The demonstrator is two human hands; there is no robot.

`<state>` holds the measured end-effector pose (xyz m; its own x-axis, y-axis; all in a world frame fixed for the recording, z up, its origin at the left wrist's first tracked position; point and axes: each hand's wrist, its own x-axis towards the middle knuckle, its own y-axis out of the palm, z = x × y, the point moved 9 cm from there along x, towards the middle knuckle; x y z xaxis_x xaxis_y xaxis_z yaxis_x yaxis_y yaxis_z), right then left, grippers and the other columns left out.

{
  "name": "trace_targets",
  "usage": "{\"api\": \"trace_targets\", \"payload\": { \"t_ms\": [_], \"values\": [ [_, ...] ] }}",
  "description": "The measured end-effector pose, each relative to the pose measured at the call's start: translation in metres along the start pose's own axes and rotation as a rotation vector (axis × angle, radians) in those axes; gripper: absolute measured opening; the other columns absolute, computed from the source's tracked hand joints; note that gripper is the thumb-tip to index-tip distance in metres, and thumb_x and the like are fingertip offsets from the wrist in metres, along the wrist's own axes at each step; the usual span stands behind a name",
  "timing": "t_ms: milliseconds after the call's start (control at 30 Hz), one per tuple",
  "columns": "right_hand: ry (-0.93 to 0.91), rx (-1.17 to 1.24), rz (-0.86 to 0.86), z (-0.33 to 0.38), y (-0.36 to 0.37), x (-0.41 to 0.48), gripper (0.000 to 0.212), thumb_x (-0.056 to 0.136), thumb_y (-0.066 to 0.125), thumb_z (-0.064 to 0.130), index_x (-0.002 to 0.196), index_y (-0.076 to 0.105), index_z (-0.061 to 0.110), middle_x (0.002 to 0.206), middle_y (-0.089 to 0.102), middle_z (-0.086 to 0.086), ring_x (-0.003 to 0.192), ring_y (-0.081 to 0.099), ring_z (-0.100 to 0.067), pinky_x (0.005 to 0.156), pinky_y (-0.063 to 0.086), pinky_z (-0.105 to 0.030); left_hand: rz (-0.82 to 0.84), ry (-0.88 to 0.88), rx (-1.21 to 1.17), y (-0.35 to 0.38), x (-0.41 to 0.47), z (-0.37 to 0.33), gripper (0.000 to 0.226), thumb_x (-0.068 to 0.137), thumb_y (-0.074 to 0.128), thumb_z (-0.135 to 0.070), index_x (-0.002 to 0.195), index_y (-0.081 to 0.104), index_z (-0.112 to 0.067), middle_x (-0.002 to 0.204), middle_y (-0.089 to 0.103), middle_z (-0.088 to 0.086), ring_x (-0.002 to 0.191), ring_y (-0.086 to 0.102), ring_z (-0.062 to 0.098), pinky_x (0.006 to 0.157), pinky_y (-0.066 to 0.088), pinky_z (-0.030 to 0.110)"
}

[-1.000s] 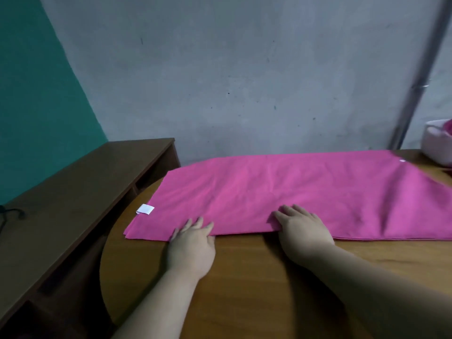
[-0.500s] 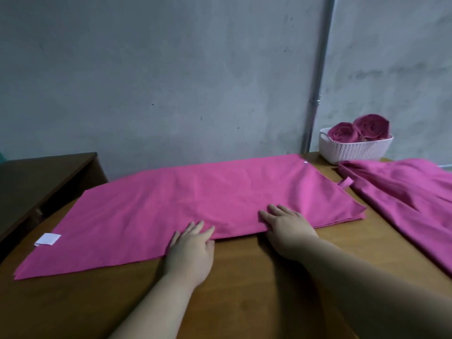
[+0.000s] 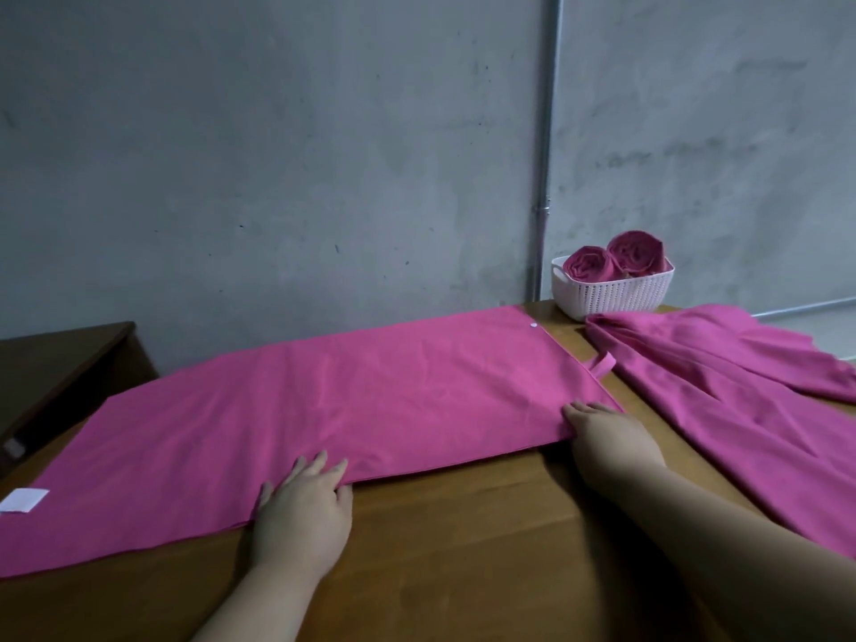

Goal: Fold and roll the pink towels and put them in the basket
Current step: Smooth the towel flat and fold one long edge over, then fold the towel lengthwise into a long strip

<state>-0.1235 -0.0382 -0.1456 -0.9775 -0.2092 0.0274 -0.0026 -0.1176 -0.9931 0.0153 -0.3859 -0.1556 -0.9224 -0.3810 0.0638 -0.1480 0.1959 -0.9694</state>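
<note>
A long pink towel [image 3: 324,410], folded into a flat strip, lies across the wooden table [image 3: 463,549]. My left hand [image 3: 305,507] rests flat on its near edge around the middle, fingers straight. My right hand [image 3: 607,433] presses flat on the towel's near right corner. A white label [image 3: 23,500] shows at the towel's left end. A white plastic basket [image 3: 616,294] stands at the back right against the wall and holds two rolled pink towels [image 3: 616,261]. More loose pink towel cloth [image 3: 741,400] lies spread on the table's right side.
A grey wall rises right behind the table, with a metal pipe [image 3: 544,178] running down it next to the basket. A dark wooden side cabinet [image 3: 55,363] stands to the left of the table.
My right hand has slid right along the towel's near edge to its right corner. The left hand stays on the edge. The view has kept turning right, bringing the basket further in.
</note>
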Motion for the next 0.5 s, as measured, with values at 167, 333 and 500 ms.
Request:
{"api": "trace_targets", "payload": {
  "t_ms": [167,333,500],
  "values": [
    [-0.096,-0.030,-0.099,0.002,-0.017,-0.044,0.047,0.099,0.044,0.019,0.144,0.054,0.029,0.146,0.056,0.005,0.139,0.045,-0.014,0.116,0.032,-0.029,-0.013,-0.073,-0.058,-0.004,-0.021,0.025,0.045,0.103,0.039,-0.033,0.147,0.044,-0.041,0.160,0.031,-0.017,0.151,0.021,0.010,0.123,0.018,0.042],
    [0.000,0.002,-0.049,-0.021,-0.015,-0.076,0.045,0.097,0.044,0.019,0.137,0.059,0.034,0.144,0.057,0.005,0.130,0.055,-0.017,0.108,0.044,-0.033,-0.031,-0.085,-0.048,-0.013,-0.050,0.047,0.046,0.101,0.041,-0.029,0.147,0.046,-0.039,0.160,0.032,-0.017,0.150,0.023,0.010,0.122,0.020,0.041],
    [-0.035,0.033,-0.030,-0.022,-0.013,-0.104,0.055,0.100,0.040,0.014,0.151,0.045,0.034,0.159,0.040,0.003,0.149,0.032,-0.014,0.119,0.028,-0.032,-0.112,0.051,0.121,-0.027,-0.061,0.022,0.053,0.099,0.045,-0.029,0.152,0.040,-0.035,0.160,0.035,-0.009,0.151,0.024,0.014,0.122,0.020,0.042]
  ]
}}
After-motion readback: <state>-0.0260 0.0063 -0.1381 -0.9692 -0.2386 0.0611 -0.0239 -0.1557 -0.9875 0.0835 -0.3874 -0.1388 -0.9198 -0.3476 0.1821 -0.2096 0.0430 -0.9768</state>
